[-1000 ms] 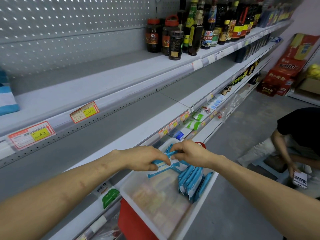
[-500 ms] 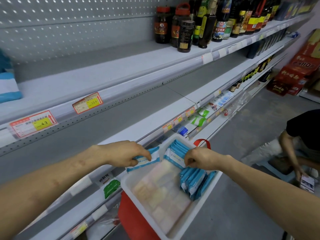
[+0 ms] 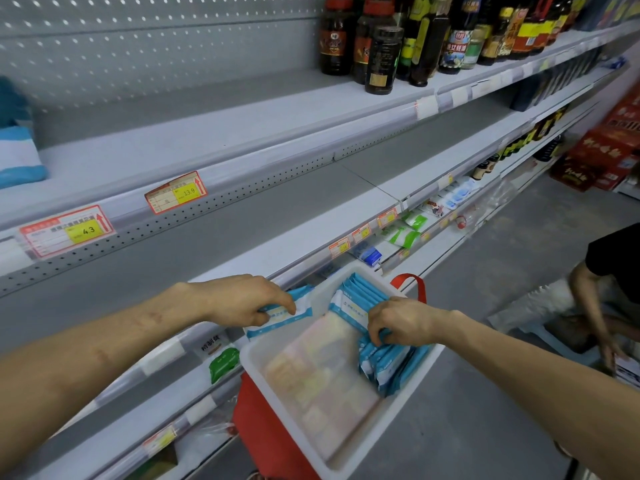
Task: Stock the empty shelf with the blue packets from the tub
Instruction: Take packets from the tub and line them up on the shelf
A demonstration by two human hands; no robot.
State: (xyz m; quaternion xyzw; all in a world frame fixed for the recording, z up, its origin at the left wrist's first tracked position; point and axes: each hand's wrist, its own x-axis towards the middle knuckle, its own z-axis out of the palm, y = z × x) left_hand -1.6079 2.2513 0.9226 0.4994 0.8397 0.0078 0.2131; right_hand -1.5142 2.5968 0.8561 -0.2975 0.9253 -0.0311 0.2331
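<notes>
Your left hand sits just left of the frame's centre. Its thumb and fingers pinch one blue packet by its top edge. That packet hangs just outside the far left corner of the white tub, in front of the shelf edges.

Your right hand, right of centre, reaches into the tub with its fingers curled down. It grips the tops of the row of blue packets, which stand on edge along the tub's right side. The tub's left half shows only blurred pale shapes at the bottom.

The tub rests on a red bag, low in the frame.

The empty shelf runs as a grey band across the middle of the frame, above both hands. Two red-and-yellow price tags are clipped to the rail above it at the left.

Dark bottles stand at the upper right. Another person crouches at the right edge.
</notes>
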